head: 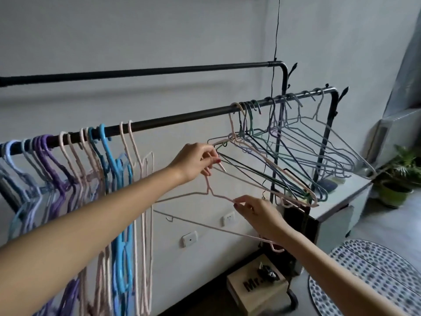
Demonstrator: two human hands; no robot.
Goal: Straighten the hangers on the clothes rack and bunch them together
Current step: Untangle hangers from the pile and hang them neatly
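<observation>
A black clothes rack has a near rail [182,117] and a higher far rail [159,70]. Purple, pink and blue hangers [95,160] hang straight and close together on the near rail's left part. On its right part a tangle of thin wire hangers [296,156] hangs tilted and spread out. A loose pale pink wire hanger [193,196] is off the rail, below it. My left hand [196,161] pinches its hook. My right hand [255,212] grips its right shoulder.
A white cabinet [339,201] stands under the rack's right end. A potted plant [398,185] sits on the floor at far right, a dotted mat [369,279] at lower right. A cardboard box [252,290] lies by the rack's foot. A black cord [276,42] hangs from above.
</observation>
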